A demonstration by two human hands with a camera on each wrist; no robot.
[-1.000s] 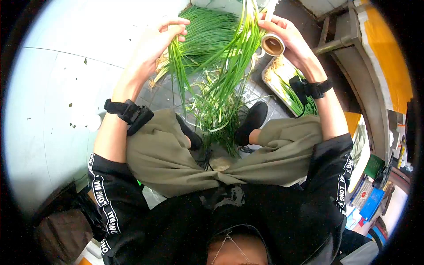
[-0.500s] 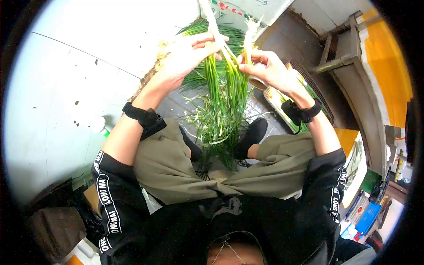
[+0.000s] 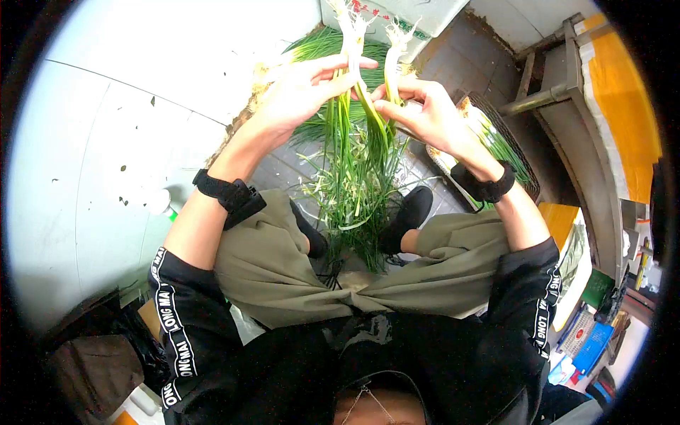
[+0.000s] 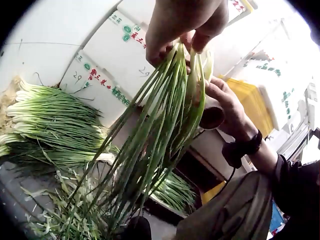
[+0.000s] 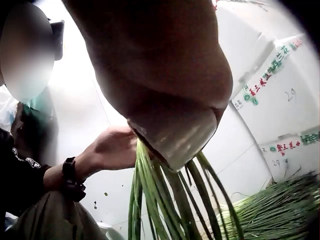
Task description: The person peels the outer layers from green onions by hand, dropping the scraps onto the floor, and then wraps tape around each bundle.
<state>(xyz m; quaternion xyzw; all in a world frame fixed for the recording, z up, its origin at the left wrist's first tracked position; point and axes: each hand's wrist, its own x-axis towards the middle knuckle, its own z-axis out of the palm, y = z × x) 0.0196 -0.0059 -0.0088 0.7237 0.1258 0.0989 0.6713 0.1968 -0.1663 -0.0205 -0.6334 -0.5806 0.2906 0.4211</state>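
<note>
- Pinch grip, both hands. Head view: left hand (image 3: 301,95) holds scallions (image 3: 342,124) between thumb and fingers, roots up, leaves hanging; right hand (image 3: 428,117) pinches another stalk (image 3: 392,69) just beside.
- Head, step: looks like gathering cleaned stalks into a bunch. Next move probably calls for adding that stalk, root ends level.
- Head, places: scallion pile (image 3: 319,49) at far edge of tiled floor (image 3: 273,170), near white box (image 3: 439,18); trimmings (image 3: 354,188) on the floor between shoes (image 3: 412,218).
- Head, writing: sleeve (image 3: 166,304) bands read "LONG MAI"; box has red characters, "三" readable.
- Left wrist: scallions hang below the left hand's fingers; roll (image 4: 212,117), likely tape, sits at the right hand, so taping the bunch may follow.
- Left wrist, writing: boxes carry red and green characters, mostly too small; handwritten number, probably "29".
- Right wrist: roll's shiny side under the right hand; its fingertips hidden, pinch can't be told here. Boxes show "29" twice. No brand readable on roll.
</note>
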